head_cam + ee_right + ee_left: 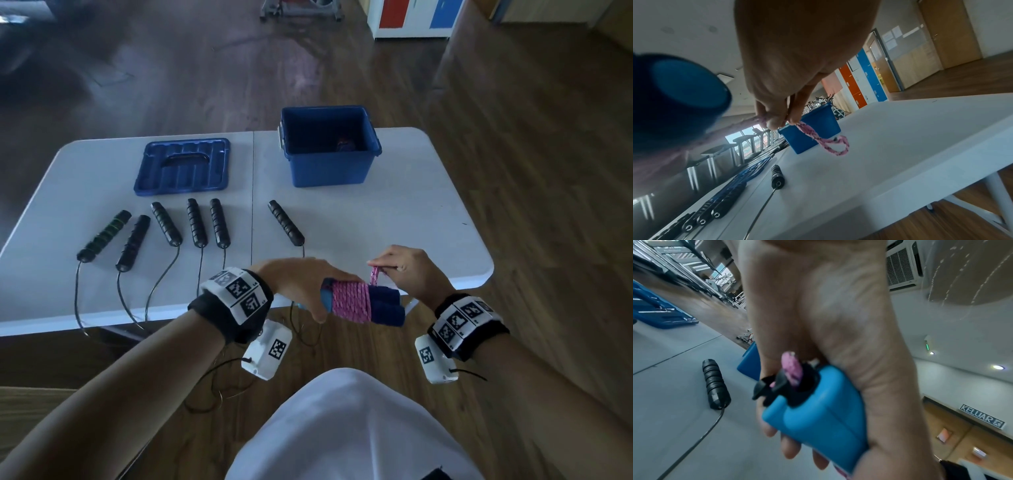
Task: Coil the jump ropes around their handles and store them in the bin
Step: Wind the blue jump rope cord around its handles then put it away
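Left hand (301, 291) grips blue handles (383, 306) lying crosswise, left-right

- I read this as a gym or sports hall inside a public building, not a home.
- Exercise bikes (833, 105) stand in the background beyond the white folding table (394, 219), and treadmills (748, 146) line a window.
- Tall lockers (863, 81) with orange and blue doors run along one wall.
- The wood floor (513, 137) is wide and open.
- A "KELUAR" exit sign (981, 418) hangs over a door, and an air-conditioning unit (902, 269) sits in the ceiling.
- Black jump rope handles (191, 222) lie in a row on the table.
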